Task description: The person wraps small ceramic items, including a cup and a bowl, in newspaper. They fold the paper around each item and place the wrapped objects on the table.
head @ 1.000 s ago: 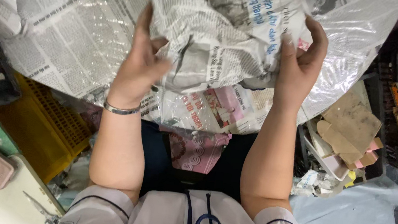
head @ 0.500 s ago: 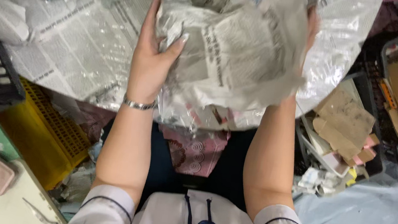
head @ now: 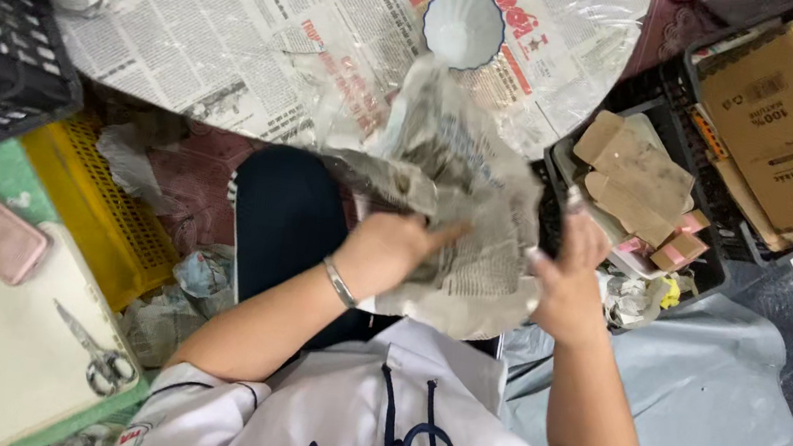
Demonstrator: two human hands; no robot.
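While your left hand (head: 391, 250) presses flat on the crumpled newspaper bundle (head: 458, 211) and your right hand (head: 570, 275) cups its edge, fingers loosely curled, steadying it, it sits just below the white cup (head: 463, 25).

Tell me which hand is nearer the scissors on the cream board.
Left. The left hand presses the crumpled newspaper, on the side toward the scissors; the right hand grips its far edge.
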